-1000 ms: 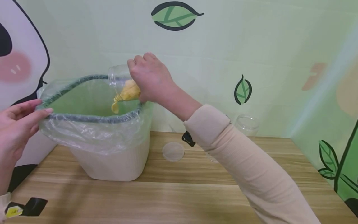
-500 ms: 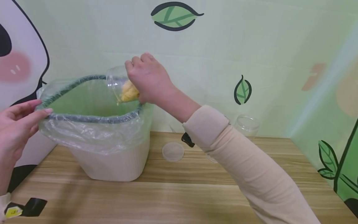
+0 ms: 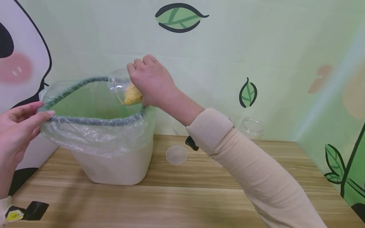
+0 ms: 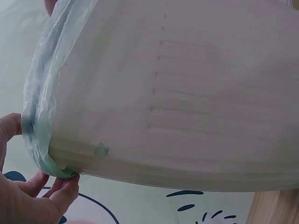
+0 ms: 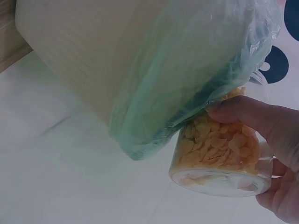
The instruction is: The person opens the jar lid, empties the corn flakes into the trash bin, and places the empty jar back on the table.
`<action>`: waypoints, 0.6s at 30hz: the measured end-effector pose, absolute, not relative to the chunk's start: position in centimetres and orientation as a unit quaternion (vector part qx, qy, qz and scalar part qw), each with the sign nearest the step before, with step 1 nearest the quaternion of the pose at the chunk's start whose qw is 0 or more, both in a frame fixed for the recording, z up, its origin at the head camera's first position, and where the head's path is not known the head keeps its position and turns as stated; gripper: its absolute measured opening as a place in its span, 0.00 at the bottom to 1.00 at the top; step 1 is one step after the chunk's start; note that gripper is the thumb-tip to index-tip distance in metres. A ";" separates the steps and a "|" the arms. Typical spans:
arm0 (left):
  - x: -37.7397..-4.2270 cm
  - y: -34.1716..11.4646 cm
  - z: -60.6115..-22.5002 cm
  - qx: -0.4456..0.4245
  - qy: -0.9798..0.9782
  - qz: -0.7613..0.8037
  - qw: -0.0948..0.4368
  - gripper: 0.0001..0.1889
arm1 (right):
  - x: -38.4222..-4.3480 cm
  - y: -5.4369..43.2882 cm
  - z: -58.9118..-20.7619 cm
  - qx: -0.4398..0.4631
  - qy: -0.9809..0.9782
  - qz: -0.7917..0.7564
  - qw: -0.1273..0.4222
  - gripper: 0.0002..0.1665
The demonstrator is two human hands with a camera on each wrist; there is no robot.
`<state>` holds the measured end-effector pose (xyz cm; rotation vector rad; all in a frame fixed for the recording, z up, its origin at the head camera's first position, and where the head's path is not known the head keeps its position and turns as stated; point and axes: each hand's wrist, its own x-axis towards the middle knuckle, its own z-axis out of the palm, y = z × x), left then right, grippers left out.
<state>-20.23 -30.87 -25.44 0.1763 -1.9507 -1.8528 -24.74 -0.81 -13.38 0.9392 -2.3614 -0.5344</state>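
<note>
My right hand [image 3: 154, 80] grips a clear jar [image 3: 116, 83] partly filled with yellow flakes [image 3: 132, 95]. The jar lies tipped on its side, its mouth pointing left over a white trash bin [image 3: 114, 169]. In the right wrist view, the flakes [image 5: 217, 149] rest inside the jar [image 5: 219, 184], and my thumb is close to the bin's lined rim. A pale green bag [image 3: 94, 139] lines the bin and folds over its dark rim [image 3: 94, 121]. My left hand [image 3: 20, 126] pinches the bin's left corner through the bag, thumb outside. The bin's bottom inside is hidden.
On the wooden table [image 3: 182, 205], a round clear lid [image 3: 176, 155] lies right of the bin. Another clear jar [image 3: 252, 126] stands farther right, partly behind my right sleeve [image 3: 242, 164]. A printed wall [image 3: 199, 63] rises behind.
A second ago flakes were dropping from the jar's mouth into the bin; now none are seen falling. The jar has shifted slightly left. My left hand stays on the rim.
</note>
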 end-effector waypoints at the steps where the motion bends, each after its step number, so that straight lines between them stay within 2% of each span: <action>1: -20.3 -30.8 -25.5 0.065 -0.709 -0.667 0.221 0.16 | -24.7 -0.8 -13.4 0.348 -0.875 -0.199 0.270 0.39; 10: -20.4 -30.8 -25.5 0.062 -0.711 -0.663 0.226 0.16 | -24.7 -0.9 -13.6 0.353 -0.866 -0.209 0.287 0.38; 18: -20.2 -30.6 -25.4 0.076 -0.721 -0.651 0.222 0.16 | -24.7 -1.1 -13.9 0.351 -0.859 -0.217 0.304 0.33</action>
